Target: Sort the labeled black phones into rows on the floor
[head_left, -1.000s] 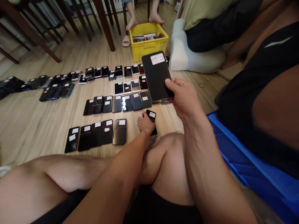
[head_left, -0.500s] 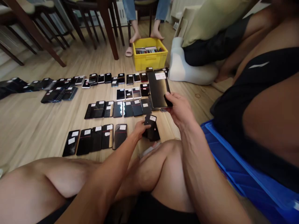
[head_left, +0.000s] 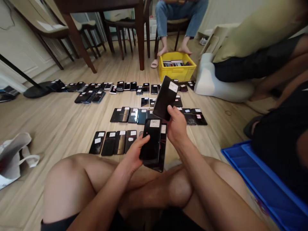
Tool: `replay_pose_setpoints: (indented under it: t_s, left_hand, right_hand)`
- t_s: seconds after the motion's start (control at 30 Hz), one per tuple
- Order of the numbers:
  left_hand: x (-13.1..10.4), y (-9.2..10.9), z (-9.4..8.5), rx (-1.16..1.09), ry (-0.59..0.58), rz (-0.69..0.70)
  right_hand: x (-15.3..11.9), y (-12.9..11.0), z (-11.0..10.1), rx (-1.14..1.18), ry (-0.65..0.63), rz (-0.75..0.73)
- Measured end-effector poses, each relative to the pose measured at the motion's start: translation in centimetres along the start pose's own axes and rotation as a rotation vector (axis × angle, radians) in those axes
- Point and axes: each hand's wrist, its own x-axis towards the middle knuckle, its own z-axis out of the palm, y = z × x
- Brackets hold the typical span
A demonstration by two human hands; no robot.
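My left hand [head_left: 134,149] is closed around a black smartphone [head_left: 150,144] with a white label near its top, the thumb lying across it. Behind it a second dark phone [head_left: 163,141] sticks out at the right, apparently in the same grip. In my right hand [head_left: 177,126] is another black smartphone [head_left: 165,99], tilted, with a white label in its upper corner and my thumb on its face. Its lower end is close above the phones at my left. Labelled phones lie beyond in rows, the nearest with a phone [head_left: 97,142] bearing two labels.
A yellow crate [head_left: 178,72] with phone-like items stands ahead, by a seated person's bare feet [head_left: 162,51]. To the right are a co-worker's white sock [head_left: 207,77] and a blue folded bin [head_left: 255,173]. A white bag [head_left: 14,157] lies left, near a black stand base [head_left: 37,89].
My left hand has raised its phones from near the floor toward me. My right hand has tilted its phone and brought it closer to them. The view has swung left.
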Motion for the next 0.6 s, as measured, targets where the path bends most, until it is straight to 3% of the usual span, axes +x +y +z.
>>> replay_pose_setpoints:
  t_s: [0.2, 0.4, 0.6]
  left_hand:
    - [-3.1, -2.0, -1.0, -0.195, -0.014, -0.138]
    - [-4.5, -0.5, 0.0, -0.249, -0.135, -0.345]
    - [-3.7, 0.3, 1.3, -0.359, -0.064, -0.306]
  right_hand:
    - [-2.6, 3.0, -0.6, -0.097, 0.047, 0.156]
    - [-2.0, 4.1, -1.1, -0.281, 0.004, 0.170]
    - [-0.7, 5.3, -1.4, -0.332, 0.007, 0.170]
